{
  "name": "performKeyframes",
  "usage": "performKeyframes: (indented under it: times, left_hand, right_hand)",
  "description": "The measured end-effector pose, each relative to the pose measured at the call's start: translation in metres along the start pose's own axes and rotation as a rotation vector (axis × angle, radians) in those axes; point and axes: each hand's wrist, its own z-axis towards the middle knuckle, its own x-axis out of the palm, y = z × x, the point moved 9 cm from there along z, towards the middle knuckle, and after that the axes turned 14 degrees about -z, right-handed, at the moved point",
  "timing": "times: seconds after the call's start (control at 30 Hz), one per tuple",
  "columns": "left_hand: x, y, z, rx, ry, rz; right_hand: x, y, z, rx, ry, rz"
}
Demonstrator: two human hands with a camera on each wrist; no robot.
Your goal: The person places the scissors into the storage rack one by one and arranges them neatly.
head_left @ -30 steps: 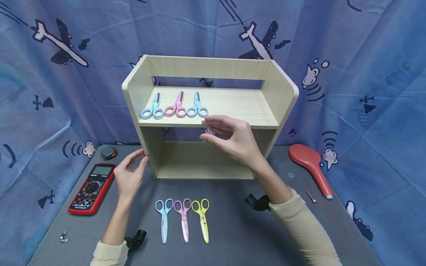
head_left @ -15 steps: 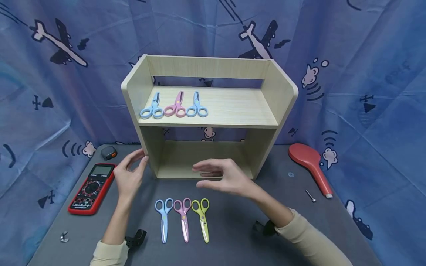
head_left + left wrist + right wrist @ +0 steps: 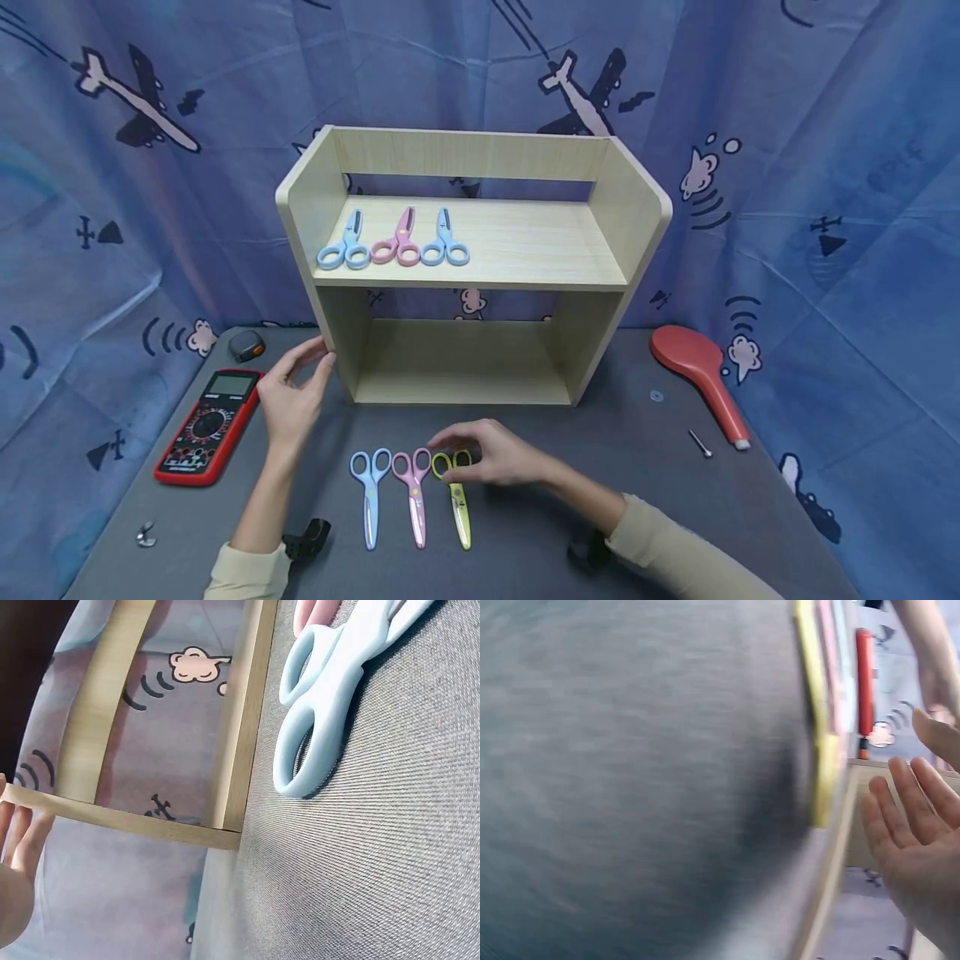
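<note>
In the head view, my left hand [image 3: 291, 408] holds the left side panel of a pale wooden shelf unit [image 3: 465, 152] by its front edge, fingers on the outer face and thumb at the edge. My right hand [image 3: 491, 454] hovers with thumb and fingers apart over the handles of yellow scissors [image 3: 461, 521], partly covering them. Left of these, pink scissors [image 3: 417, 508] and light blue scissors [image 3: 371, 508] lie in a row, blades toward me. In the right wrist view, the fingers of my right hand [image 3: 922, 832] are spread apart, holding nothing.
On the upper shelf stand blue scissors [image 3: 350, 240], pink scissors [image 3: 401, 237] and more blue scissors [image 3: 444, 237], blades upward. A red multimeter [image 3: 207, 427] and a tape measure [image 3: 246, 345] lie left; a red paddle-shaped object [image 3: 697, 371] and a small metal pin [image 3: 700, 442] lie right.
My right hand has come down and toward me from the upper shelf's front edge to the yellow scissors' handles. The left hand stays at the side panel.
</note>
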Motion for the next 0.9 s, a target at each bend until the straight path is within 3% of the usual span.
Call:
performKeyframes:
  times: [0.3, 0.9]
  left_hand:
    - [0.0, 0.0, -0.001, -0.002, 0.001, 0.005]
    - [0.0, -0.001, 0.0, 0.005, 0.005, 0.005]
  right_hand:
    - [0.022, -0.02, 0.002, 0.024, 0.025, -0.181]
    - [0.022, -0.028, 0.015, 0.196, 0.011, -0.319]
